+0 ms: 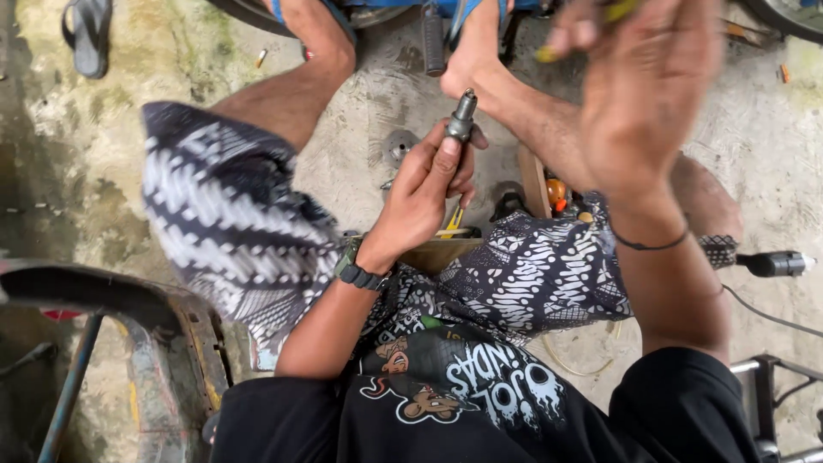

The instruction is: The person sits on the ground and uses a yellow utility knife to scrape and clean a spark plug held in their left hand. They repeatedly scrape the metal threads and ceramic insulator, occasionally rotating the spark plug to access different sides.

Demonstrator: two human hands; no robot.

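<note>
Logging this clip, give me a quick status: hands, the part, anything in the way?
Left hand gripping a spark plug upright. Right hand raised, blurred, holding something yellowish. Nothing between them.

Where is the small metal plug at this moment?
In the head view, the metal plug stands upright near top centre, pinched in the left hand, just left of the blurred right hand.

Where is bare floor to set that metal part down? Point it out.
Bare concrete lies between the left knee and the right shin, around a small round metal piece. More lies at far right above the black handle. Crowded: the wooden box of tools under the left hand, which holds the metal part.
</note>
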